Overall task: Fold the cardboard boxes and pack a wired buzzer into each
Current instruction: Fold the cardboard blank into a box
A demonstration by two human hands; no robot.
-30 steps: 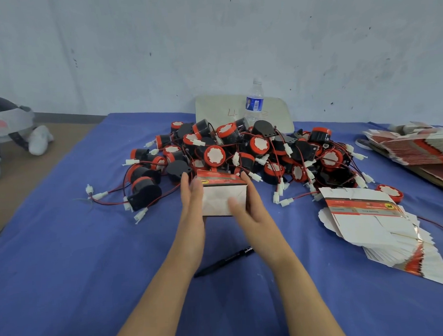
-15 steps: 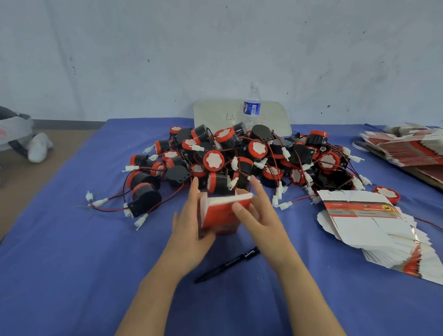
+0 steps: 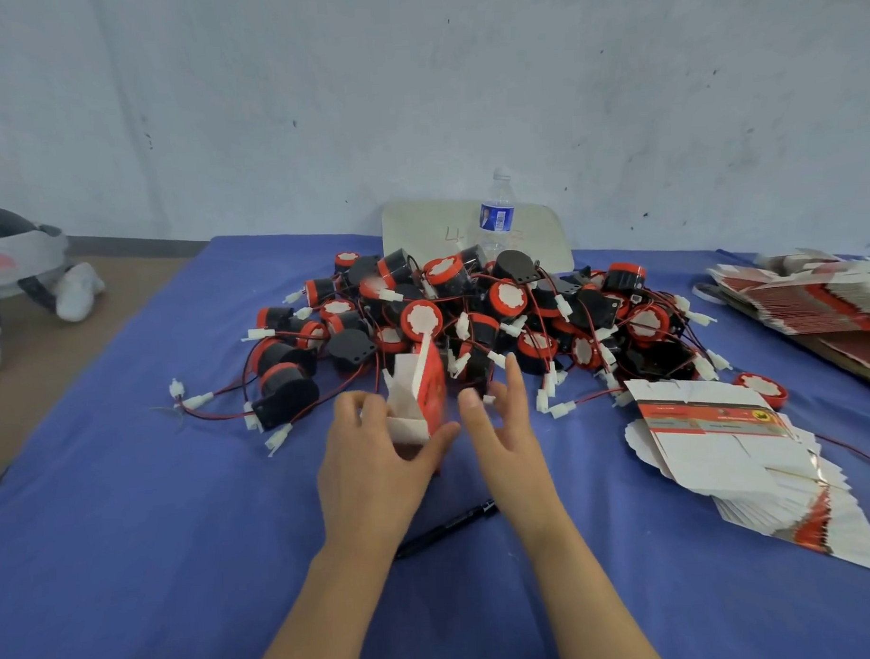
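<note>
One red-and-white cardboard box (image 3: 416, 409) stood upright in the gripping left hand (image 3: 374, 469), before the black-and-red wired buzzer heap (image 3: 472, 323). The blurred right hand (image 3: 505, 425) seemed open beside it. Two flat-carton stacks (image 3: 733, 447) lay rightward.

Buzzer pile (image 3: 477, 323) blocks ahead; flat boxes (image 3: 743, 456) crowd the right.

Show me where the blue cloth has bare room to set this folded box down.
Bare cloth lies left of the left hand, nearer than the buzzer pile. A second patch lies at the front, between the pen and the flat box stack. Crowded: the pile ahead, the stack at right.
</note>
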